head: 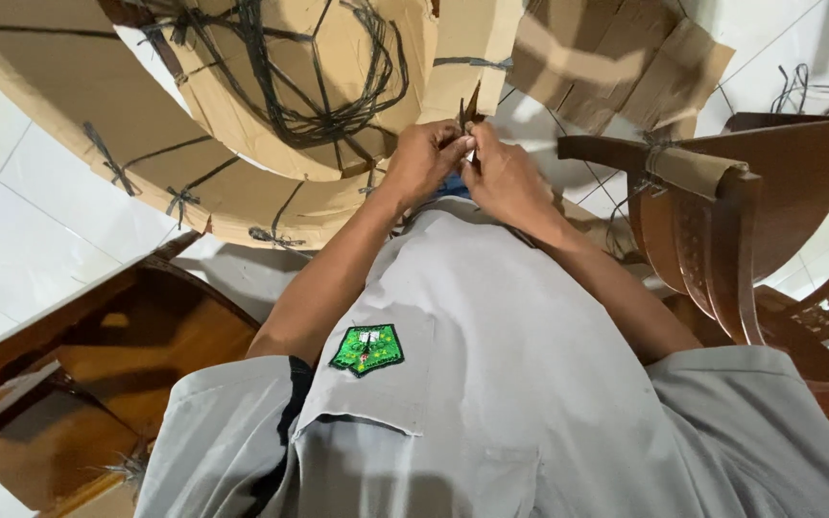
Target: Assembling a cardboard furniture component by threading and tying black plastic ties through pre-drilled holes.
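Cardboard strip: a narrow upright piece (470,58) hangs from a big curved cardboard frame (242,144), straight ahead of the chest, and both hands meet at its lower end.
Left hand: the left hand (424,158) is closed, fingertips pinched at the strip's bottom edge.
Right hand: the right hand (501,177) is closed too, pressed against the left; something small and pale shows between the fingers, possibly a tool or a tie, too small to tell.
Black ties: dark cords (328,105) lace the frame's panels together and cross in a tangle just left of the hands.
Edges and room: the frame's rim curves close by on the left; a brown wooden chair (722,221) with a cardboard-wrapped bar (688,168) stands just right of the right forearm, leaving a tight gap.
Surface: white tiled floor (11,240), with flat cardboard sheets (626,58) lying beyond the hands.
Lower left: brown wooden furniture (98,364), cut off by the picture's edge.
Hidden: the grey shirt (491,384) covers the lap and whatever lies below the hands.
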